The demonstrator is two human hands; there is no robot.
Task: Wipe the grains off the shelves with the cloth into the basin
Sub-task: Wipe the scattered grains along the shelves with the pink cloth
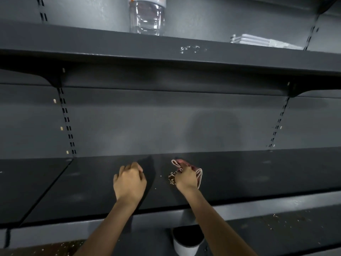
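Head cam: R hand point(186, 179) fingers gripping cloth point(198, 174) by grains point(172, 177); L hand point(130, 182) fingers curled, empty.

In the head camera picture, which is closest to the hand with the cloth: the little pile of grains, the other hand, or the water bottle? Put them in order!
From the right hand, which holds the cloth:
1. Pile of grains: right beside it, on its left, on the same shelf.
2. Left hand: farther left on that shelf.
3. Water bottle: farthest, on the shelf above.

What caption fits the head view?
Right hand gathers grains with a cloth on a dark shelf.
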